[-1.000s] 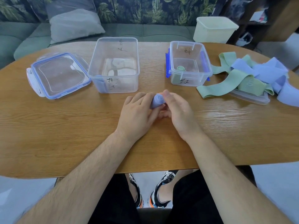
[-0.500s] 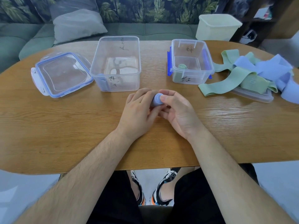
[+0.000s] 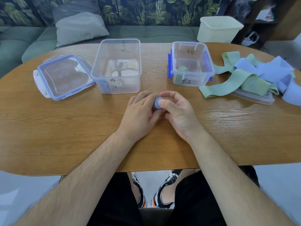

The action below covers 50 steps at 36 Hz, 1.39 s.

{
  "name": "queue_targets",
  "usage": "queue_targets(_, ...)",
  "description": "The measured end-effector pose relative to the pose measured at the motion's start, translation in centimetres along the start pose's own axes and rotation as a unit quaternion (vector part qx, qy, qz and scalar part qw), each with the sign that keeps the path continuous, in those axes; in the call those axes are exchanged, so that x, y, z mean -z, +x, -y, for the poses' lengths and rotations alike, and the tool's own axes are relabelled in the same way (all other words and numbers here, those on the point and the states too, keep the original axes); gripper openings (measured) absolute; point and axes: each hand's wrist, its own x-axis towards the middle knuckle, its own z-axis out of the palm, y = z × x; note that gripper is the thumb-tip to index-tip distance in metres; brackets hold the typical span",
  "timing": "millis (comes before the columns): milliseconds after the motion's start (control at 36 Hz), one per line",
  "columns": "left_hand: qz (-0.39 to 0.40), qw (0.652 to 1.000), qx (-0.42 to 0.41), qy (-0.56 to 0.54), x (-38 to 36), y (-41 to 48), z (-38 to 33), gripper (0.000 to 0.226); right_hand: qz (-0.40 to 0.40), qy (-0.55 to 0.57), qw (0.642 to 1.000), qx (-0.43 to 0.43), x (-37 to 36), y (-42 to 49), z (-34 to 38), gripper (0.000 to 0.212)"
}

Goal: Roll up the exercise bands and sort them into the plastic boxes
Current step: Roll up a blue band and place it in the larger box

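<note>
the table (image 3: 65, 128) is grained wood with a glossy sheen. the large box (image 3: 120, 84), the small box (image 3: 192, 79) and the lid (image 3: 65, 77) are clear, smooth plastic, the lid edged in blue. the loose bands (image 3: 216, 88) look matt and soft, like cloth.

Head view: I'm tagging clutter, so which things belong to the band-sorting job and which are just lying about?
Job: rolled blue band, gripped by left hand and right hand; large clear box; small clear box holding a green roll; pile of loose bands.
Lying about: cream tub; grey cushion; sofa.
</note>
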Motion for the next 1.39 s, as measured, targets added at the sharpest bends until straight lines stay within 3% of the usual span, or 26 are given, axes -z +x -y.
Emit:
queue_targets(167, -0.032, 0.999, 0.031, -0.03, -0.1, 0.1, 0.2, 0.033, -0.013, 0.0, 1.0, 0.011, -0.6, 0.1, 0.0, 0.029)
queue_targets(250, -0.043, 0.996, 0.049, -0.066, 0.1, 0.0, 0.3, 0.033, -0.027, -0.092, 0.994, 0.058, -0.8, 0.1, -0.7, 0.03)
queue_targets(361, -0.029, 0.995, 0.072, -0.062, 0.2, -0.2, 0.1, 0.051, -0.032, -0.246, 0.955, 0.163, -0.7, 0.0, -1.4, 0.029)
queue_targets(472, -0.019, 0.995, 0.063, -0.072, 0.3, -0.2, 0.1, 0.062, -0.028, -0.287, 0.937, 0.198, -0.3, 0.2, -1.6, 0.033)
queue_targets(556, -0.022, 0.992, 0.053, -0.109, 0.4, -0.3, 0.1, 0.064, -0.034, -0.287, 0.938, 0.192, 0.0, 0.5, -1.9, 0.035)
queue_targets(694, -0.026, 0.989, 0.029, -0.141, 0.3, -0.2, 0.2, 0.043, -0.034, -0.279, 0.945, 0.168, 0.2, 0.5, -1.8, 0.029)
queue_targets(833, 0.005, 0.988, 0.018, -0.155, 0.6, 0.1, -0.1, 0.043, -0.052, -0.189, 0.974, 0.111, 0.4, 0.2, -1.1, 0.02)
queue_targets(1028, 0.035, 0.98, 0.067, -0.182, 0.4, -0.1, 0.2, 0.032, -0.056, -0.162, 0.982, 0.079, 0.7, 0.2, -0.9, 0.015)
queue_targets(1167, 0.009, 0.988, 0.064, -0.14, 0.4, -0.4, 0.2, 0.025, -0.009, -0.116, 0.991, 0.062, 0.2, 0.2, -0.7, 0.034)
queue_targets(1222, 0.007, 0.99, 0.065, -0.128, 0.5, -0.5, 0.1, 0.024, -0.012, -0.128, 0.99, 0.062, -0.1, 0.2, -0.6, 0.036)
queue_targets(1389, 0.011, 0.991, 0.07, -0.113, 1.4, -1.2, 0.3, 0.025, -0.027, -0.263, 0.962, 0.064, -1.1, 0.5, 0.2, 0.015)
